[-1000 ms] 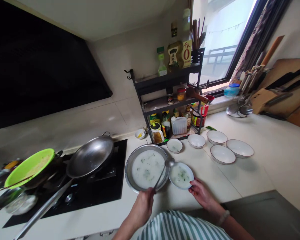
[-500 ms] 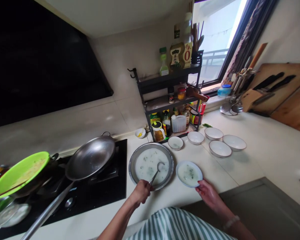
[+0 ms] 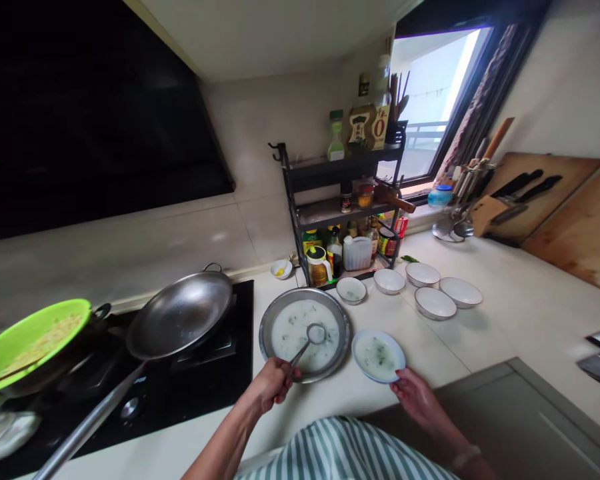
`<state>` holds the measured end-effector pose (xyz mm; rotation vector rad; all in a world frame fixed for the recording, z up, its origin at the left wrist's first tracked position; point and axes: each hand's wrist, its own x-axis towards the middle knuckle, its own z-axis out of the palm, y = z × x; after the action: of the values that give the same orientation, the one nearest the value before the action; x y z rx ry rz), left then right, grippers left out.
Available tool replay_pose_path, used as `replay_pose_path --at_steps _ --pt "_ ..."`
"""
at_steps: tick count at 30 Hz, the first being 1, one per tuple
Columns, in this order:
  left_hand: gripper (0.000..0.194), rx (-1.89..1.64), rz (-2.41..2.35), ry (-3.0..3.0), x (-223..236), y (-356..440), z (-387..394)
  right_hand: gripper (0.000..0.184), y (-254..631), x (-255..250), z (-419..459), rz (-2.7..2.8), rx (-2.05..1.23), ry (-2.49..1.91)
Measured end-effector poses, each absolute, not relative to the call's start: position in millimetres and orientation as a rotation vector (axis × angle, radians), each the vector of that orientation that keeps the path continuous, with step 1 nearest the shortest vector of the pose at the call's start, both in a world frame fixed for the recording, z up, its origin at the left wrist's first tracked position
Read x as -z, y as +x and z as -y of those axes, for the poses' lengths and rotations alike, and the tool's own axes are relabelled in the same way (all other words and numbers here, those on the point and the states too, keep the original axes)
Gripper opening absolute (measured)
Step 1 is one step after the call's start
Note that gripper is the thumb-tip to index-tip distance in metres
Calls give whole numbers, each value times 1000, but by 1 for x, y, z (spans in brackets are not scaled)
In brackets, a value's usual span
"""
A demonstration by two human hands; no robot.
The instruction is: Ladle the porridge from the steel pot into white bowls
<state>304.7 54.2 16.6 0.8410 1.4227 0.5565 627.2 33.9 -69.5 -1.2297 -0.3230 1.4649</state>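
Observation:
My left hand (image 3: 273, 385) is closed round the handle of a ladle (image 3: 316, 333). The ladle's head, holding some liquid, is over a steel basin (image 3: 266, 333) of milky white soup with green bits. To the right, my right hand (image 3: 414, 392) pinches the near right rim of a shallow white bowl (image 3: 359, 341). That bowl contains the same white soup with greens and appears to stand on the counter. Behind it is a small bowl (image 3: 351, 299) with a little white liquid and green bits.
Several white bowls, one here (image 3: 435, 312), stand behind and right. A wok (image 3: 183, 313) sits on the black stove (image 3: 200, 387), its long handle pointing at me. A green colander (image 3: 10, 340) lies far left. The seasoning rack (image 3: 340, 215) stands against the wall; a knife block (image 3: 487, 212) is right.
The ladle's head has turned face up and now holds liquid, and my left hand has shifted slightly left. My right hand keeps hold of the bowl's rim. The camera view has shifted slightly.

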Motion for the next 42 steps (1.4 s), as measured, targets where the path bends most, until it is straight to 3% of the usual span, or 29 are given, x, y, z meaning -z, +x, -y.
replay_pose_path --at_steps 12,19,33,36,40,42 --pt "20 -563 -1248 672 -59 296 -49 26 615 70 -33 310 -1456 -1215" --pt "31 -448 -1171 807 -79 308 -44 23 608 63 -26 317 -1471 -1185" --pt "26 -150 -1278 2245 -67 326 -24 21 596 57 -19 326 -1457 -1169" --pt "29 -337 -1214 2091 -58 321 -25 23 595 56 -18 322 -1456 -1166" --pt "52 -480 -1177 1410 -43 311 -32 25 594 53 -17 340 -1459 -1177" --pt "51 -492 -1220 1181 -35 305 -36 25 594 52 -18 324 -1463 -1168"
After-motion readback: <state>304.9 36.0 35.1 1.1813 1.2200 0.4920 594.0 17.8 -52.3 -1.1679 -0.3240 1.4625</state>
